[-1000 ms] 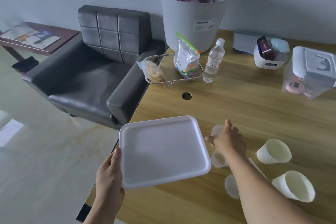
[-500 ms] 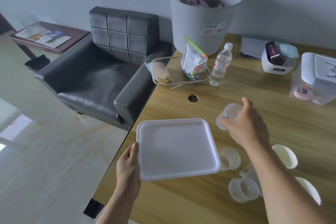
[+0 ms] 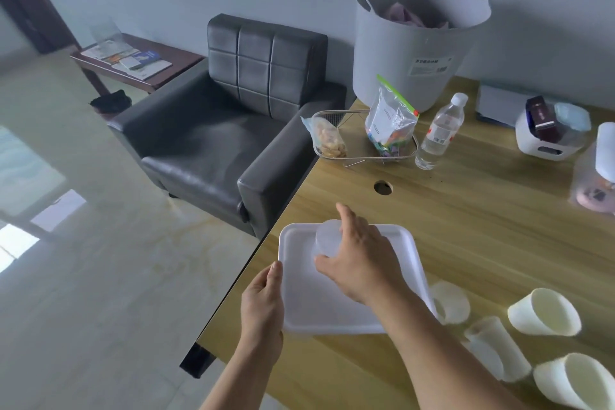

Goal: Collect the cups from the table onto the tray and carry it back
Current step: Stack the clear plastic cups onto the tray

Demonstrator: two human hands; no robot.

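Observation:
A white plastic tray (image 3: 299,303) is held above the wooden table's near left corner; my left hand (image 3: 263,303) grips its left edge. My right hand (image 3: 357,260) is over the tray, closed around a translucent cup (image 3: 327,238) held on its side at the tray's far part. To the right on the table are a translucent cup (image 3: 451,301) next to the tray, another translucent cup (image 3: 496,346) lying down, and two cream cups (image 3: 545,311), (image 3: 572,381) on their sides.
A wire basket (image 3: 362,156) with snack bags, a water bottle (image 3: 439,133), a grey tub (image 3: 409,43) and white containers (image 3: 545,140) stand at the table's back. A cable hole (image 3: 382,187) lies mid-table. A dark armchair (image 3: 226,130) adjoins the table's left edge.
My right hand lifted a translucent cup from the table right of the tray and carried it left over the tray. The tray stayed in my left hand.

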